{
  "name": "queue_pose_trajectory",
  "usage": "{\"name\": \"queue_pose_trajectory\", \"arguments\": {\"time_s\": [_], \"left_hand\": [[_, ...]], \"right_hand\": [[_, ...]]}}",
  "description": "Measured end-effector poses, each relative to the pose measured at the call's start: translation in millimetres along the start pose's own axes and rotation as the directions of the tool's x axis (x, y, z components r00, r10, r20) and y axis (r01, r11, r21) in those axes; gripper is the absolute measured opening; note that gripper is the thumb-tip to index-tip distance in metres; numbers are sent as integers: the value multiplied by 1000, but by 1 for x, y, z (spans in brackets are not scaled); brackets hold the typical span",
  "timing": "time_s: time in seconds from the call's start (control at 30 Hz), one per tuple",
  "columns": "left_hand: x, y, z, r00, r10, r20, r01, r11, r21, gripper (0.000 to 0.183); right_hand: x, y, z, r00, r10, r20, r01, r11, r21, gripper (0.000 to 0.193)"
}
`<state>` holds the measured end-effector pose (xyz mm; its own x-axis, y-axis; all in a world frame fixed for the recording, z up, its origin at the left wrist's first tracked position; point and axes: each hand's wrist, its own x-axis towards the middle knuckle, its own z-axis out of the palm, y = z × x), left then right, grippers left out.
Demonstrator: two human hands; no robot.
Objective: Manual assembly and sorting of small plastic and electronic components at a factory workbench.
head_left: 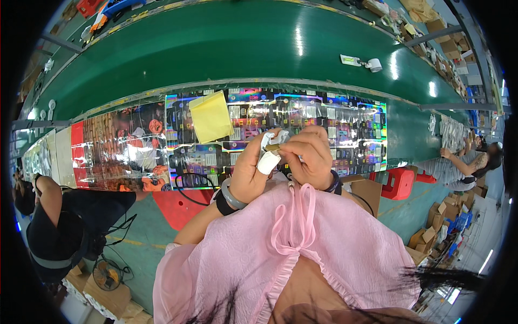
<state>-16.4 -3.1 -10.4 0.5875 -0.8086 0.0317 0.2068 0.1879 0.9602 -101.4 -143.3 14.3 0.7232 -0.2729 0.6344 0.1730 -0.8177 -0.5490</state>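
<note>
Close in front of my chest, my left hand [249,168] is closed round a small white plastic part [266,140]. A white band or sleeve [268,162] lies at the tip of my left thumb; whether it is a finger cover or belongs to the part, I cannot tell. My right hand [309,156] pinches a small brownish flat piece [274,147] against the white part, its fingers bent. To the left of my hands a yellow sheet or pad [211,117] lies on the shiny patterned covering [248,105] of the bench.
Beyond the bench runs a green conveyor belt [216,48], with a white device [373,65] on it at right. Co-workers sit at left [59,232] and right [464,162]. Red stools [398,183] and cardboard boxes [364,194] stand below; a fan [107,274] is at lower left.
</note>
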Motion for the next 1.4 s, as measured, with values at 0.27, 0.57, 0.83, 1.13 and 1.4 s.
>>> {"name": "queue_pose_trajectory", "arguments": {"time_s": [0.27,0.57,0.83,1.13,1.4], "left_hand": [[-3,0,1,1000,-24,-5,24,999,43,40],[-5,5,0,997,-59,-43,63,993,95,35],[-6,-3,-4,994,-91,-62,102,973,209,34],[-4,3,-3,969,-245,-4,242,956,168,40],[-9,-11,-5,985,-152,-78,165,965,205,40]], "right_hand": [[-3,-4,4,999,-7,-35,7,1000,-4,23],[-5,-6,5,1000,-7,-17,7,999,34,19],[-4,-8,4,997,15,79,-15,1000,-2,23],[-6,0,7,996,-52,70,50,999,17,25],[-5,0,13,997,-16,75,12,999,48,20]]}}
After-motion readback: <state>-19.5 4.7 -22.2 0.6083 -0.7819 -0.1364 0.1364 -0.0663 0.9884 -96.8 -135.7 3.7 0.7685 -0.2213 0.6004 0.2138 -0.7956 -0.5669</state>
